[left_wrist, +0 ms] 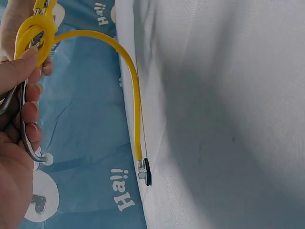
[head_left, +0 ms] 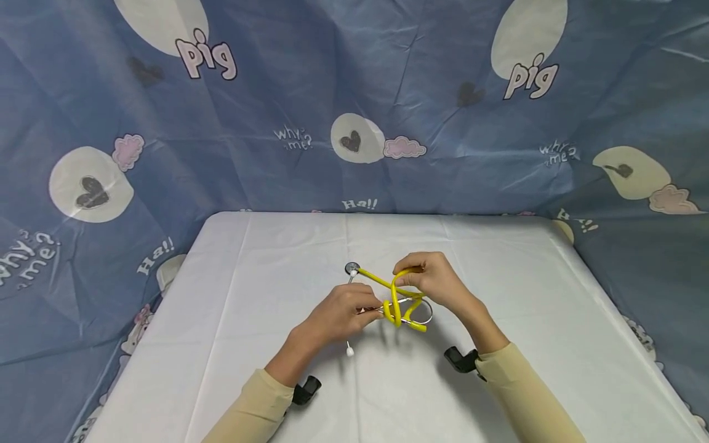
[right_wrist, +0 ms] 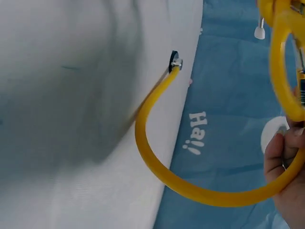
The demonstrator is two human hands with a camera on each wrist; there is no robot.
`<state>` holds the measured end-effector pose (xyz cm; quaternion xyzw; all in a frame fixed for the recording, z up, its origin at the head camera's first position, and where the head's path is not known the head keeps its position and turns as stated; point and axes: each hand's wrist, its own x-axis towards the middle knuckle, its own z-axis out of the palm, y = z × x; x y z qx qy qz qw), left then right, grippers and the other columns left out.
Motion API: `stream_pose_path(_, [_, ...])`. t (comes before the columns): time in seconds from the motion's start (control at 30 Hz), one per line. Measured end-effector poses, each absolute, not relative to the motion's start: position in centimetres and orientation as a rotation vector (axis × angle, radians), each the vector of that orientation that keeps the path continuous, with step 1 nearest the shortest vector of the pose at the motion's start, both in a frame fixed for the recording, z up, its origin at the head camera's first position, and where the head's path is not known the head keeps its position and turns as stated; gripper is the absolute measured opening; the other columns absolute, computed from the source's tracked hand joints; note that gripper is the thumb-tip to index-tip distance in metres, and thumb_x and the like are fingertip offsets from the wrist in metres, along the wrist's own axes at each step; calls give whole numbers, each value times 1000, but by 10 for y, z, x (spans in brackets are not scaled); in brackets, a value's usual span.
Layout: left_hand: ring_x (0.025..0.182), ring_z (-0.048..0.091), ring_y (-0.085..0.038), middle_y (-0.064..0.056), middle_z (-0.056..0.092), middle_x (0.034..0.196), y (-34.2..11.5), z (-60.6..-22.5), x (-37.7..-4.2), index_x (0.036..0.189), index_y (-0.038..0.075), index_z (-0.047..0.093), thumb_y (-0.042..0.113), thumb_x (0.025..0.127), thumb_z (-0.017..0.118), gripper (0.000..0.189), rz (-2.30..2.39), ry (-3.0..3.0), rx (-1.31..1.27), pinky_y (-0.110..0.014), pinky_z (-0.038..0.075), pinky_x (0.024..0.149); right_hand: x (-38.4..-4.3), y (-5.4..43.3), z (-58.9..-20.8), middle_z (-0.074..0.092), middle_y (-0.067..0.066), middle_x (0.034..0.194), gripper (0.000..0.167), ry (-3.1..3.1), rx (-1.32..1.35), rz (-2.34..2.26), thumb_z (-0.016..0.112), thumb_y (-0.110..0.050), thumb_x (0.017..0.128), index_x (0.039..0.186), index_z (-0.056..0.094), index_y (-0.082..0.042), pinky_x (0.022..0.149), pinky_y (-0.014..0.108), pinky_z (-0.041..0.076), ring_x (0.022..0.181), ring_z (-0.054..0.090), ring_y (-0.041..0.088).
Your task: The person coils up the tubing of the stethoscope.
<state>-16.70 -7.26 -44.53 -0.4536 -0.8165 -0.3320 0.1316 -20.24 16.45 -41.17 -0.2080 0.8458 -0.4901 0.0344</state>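
Head view: beyond the person's hands lies the round, dark-rimmed metal chest piece of a stethoscope with glossy yellow rubber tubing, over a white-covered table. Nearer the person than the chest piece, the left hand curls round the silver metal ear tubes, wrapped by tubing. Right of the chest piece, the right hand pinches a yellow loop, fingers bent.

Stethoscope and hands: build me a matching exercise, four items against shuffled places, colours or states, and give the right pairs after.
1. Left hand
2. Right hand
3. Chest piece
4. Sleeves

A. Beige
B. At one end of the yellow tubing
C. Holding the metal ear tubes
D. Pinching the yellow tubing

Right pairs: 1-C, 2-D, 3-B, 4-A
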Motion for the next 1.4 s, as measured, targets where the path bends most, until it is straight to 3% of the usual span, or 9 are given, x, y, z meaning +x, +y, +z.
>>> stream_pose_path(0.2, [68, 52, -2, 9, 64, 78, -71, -443, -169, 89, 15, 78, 16, 87, 76, 2, -1015, -2319, -1341, -14, 45, 63, -211, 171, -419, 73, 9, 87, 10, 2527, -586, -1505, 80, -13, 82, 90, 75, -8, 70, 30, 55, 76, 65, 24])
stream_pose_path(0.47, [72, 58, -2, 7, 71, 82, -69, -441, -169, 91, 15, 78, 15, 87, 76, 4, -1201, -2237, -1332, -17, 49, 63, -216, 180, -426, 74, 10, 89, 20, 2361, -578, -1563, 77, -18, 86, 97, 75, -1, 77, 44, 57, 82, 68, 33])
stream_pose_path(0.67, [70, 59, -3, 6, 72, 80, -68, -441, -169, 91, 15, 78, 16, 88, 76, 4, -1327, -2210, -1255, -15, 49, 63, -209, 178, -432, 75, 10, 92, 20, 2334, -515, -1579, 75, -21, 89, 98, 77, -3, 75, 39, 57, 80, 67, 22])
stream_pose_path(0.83, [72, 62, -5, 3, 74, 83, -68, -436, -170, 91, 15, 79, 15, 87, 77, 5, -1380, -2204, -1148, -17, 52, 64, -207, 177, -436, 75, 19, 98, 18, 2389, -535, -1563, 63, -5, 91, 102, 76, 2, 71, 32, 58, 79, 69, 22])
stream_pose_path(1.07, [71, 60, -6, 1, 72, 80, -68, -431, -171, 89, 12, 80, 10, 83, 80, 7, -1421, -2213, -981, -20, 52, 63, -201, 174, -440, 73, 21, 104, 16, 2369, -477, -1643, 63, -4, 92, 93, 75, 6, 74, 26, 56, 93, 66, 16])
stream_pose_path(1.17, [70, 60, -6, 2, 71, 80, -68, -431, -172, 89, 11, 80, 10, 82, 81, 8, -1413, -2228, -903, -20, 52, 63, -197, 171, -441, 73, 21, 92, 14, 2392, -453, -1640, 65, -3, 92, 88, 74, 7, 66, 24, 52, 84, 62, 14])
stream_pose_path(1.27, [68, 58, -5, 4, 69, 78, -67, -432, -172, 90, 12, 80, 12, 82, 81, 8, -1387, -2253, -818, -20, 51, 61, -191, 169, -441, 71, 21, 80, 16, 2387, -433, -1640, 65, -5, 92, 92, 72, 10, 57, 24, 46, 68, 56, 14])
stream_pose_path(1.4, [66, 55, -4, 7, 66, 76, -66, -433, -172, 89, 13, 80, 13, 82, 81, 7, -1364, -2285, -727, -20, 49, 58, -183, 167, -443, 69, 19, 79, 21, 2344, -449, -1679, 64, -9, 95, 101, 70, 10, 59, 28, 48, 64, 54, 14])
